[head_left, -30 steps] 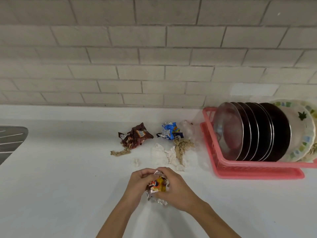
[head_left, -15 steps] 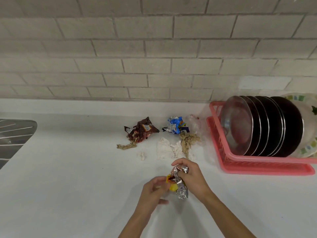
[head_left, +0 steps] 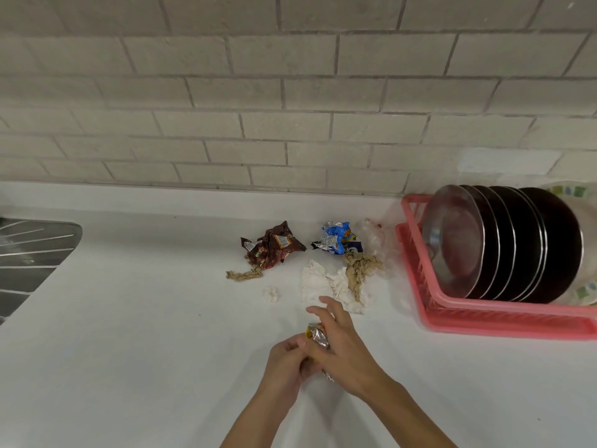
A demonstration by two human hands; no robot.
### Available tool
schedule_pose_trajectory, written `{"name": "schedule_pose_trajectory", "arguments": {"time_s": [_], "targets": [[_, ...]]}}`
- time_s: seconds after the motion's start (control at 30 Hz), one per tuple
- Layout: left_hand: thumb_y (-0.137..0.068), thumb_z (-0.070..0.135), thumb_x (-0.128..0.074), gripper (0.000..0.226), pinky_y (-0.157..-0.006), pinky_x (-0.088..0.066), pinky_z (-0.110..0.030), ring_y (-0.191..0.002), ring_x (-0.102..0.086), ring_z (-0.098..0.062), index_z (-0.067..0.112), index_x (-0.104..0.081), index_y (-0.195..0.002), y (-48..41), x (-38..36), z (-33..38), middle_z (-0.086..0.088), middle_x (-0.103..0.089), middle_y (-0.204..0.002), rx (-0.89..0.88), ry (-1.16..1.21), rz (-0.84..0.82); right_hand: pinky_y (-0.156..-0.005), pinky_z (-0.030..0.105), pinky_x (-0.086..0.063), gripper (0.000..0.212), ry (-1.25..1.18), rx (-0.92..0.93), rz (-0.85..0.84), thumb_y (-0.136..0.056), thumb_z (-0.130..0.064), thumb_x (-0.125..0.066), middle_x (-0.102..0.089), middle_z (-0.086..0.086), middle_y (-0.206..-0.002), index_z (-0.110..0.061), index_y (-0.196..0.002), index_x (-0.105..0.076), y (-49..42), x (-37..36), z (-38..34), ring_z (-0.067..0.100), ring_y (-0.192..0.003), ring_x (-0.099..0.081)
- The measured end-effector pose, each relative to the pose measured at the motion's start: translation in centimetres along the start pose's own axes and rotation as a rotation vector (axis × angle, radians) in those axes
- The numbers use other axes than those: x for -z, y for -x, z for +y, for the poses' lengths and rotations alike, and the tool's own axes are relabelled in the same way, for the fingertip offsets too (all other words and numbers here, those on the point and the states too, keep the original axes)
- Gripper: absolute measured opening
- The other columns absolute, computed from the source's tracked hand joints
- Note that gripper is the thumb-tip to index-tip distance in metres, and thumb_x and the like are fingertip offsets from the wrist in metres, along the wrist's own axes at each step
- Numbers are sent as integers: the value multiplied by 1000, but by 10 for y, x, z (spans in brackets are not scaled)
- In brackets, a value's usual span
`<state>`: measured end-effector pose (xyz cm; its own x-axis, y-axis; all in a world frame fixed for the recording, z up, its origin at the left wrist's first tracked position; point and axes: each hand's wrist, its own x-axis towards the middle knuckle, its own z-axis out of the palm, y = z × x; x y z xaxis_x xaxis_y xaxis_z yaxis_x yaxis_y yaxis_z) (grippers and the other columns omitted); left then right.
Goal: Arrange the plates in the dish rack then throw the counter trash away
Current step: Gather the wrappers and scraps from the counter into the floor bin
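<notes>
A crumpled silver and yellow wrapper (head_left: 318, 337) is squeezed between my left hand (head_left: 286, 363) and my right hand (head_left: 345, 350) above the white counter (head_left: 145, 334). Both hands grip it; the right hand's fingers are partly lifted. Behind them lie a brown wrapper (head_left: 274, 245), a blue wrapper (head_left: 339, 237), white tissue (head_left: 315, 281), brown crumpled paper (head_left: 360, 270) and a clear plastic scrap (head_left: 374, 236). Several dark plates (head_left: 504, 244) stand upright in the pink dish rack (head_left: 484, 313) at the right, with a patterned plate (head_left: 581, 286) behind them.
A steel sink drainboard (head_left: 29, 253) shows at the left edge. A grey tiled wall (head_left: 290, 92) runs along the back of the counter. A small tissue ball (head_left: 271, 294) and a brown paper strip (head_left: 242, 274) lie left of the pile.
My hands have kept crumpling the silver wrapper, closing back together after briefly parting. The view has shifted left, so the rack sits nearer the right edge.
</notes>
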<state>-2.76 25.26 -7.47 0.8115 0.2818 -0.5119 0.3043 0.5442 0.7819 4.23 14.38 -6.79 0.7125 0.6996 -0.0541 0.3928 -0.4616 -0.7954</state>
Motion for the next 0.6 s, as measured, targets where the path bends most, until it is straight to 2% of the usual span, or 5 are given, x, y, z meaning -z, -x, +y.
{"name": "schedule_pose_trajectory", "arguments": {"time_s": [0.17,0.33,0.43,0.53,0.6], "targets": [[-92,-5,-47,24,-48,-47,-18,-55,-56,-11,-2,-70,-93,-7,6,18,-8,-61,-67,64,71,-2,-90,26,-48,62,238,258,14,-78,-23,-54,-5,-14,-156,-31,-138,-38,4,2,-10,6,-128,-33],[-93,5,-46,27,-44,-31,-19,-47,-45,-8,11,-64,-75,-6,16,20,0,-54,-58,163,-49,-13,-89,27,-45,45,375,352,-9,-88,-37,-59,-31,-8,-136,-30,-129,-46,-1,5,-3,11,-112,-41],[-94,13,-48,23,-52,-32,-21,-55,-53,-8,15,-65,-79,-4,19,20,1,-63,-69,193,-75,-65,-81,24,-44,34,388,369,-21,-90,-32,-50,-39,-7,-124,-26,-124,-50,-7,5,-1,11,-101,-42],[-94,23,-50,24,-58,-40,-26,-71,-65,-14,15,-70,-83,1,18,23,-6,-70,-82,244,14,-195,-74,26,-44,29,356,297,6,-82,-22,-44,-47,-9,-109,-22,-109,-56,-16,7,5,10,-91,-45],[-95,26,-48,29,-62,-46,-28,-87,-70,-19,12,-73,-90,1,16,25,-10,-73,-93,245,-87,-257,-70,28,-44,24,335,226,30,-79,-20,-43,-54,-9,-98,-22,-97,-59,-22,8,8,11,-82,-49]]}}
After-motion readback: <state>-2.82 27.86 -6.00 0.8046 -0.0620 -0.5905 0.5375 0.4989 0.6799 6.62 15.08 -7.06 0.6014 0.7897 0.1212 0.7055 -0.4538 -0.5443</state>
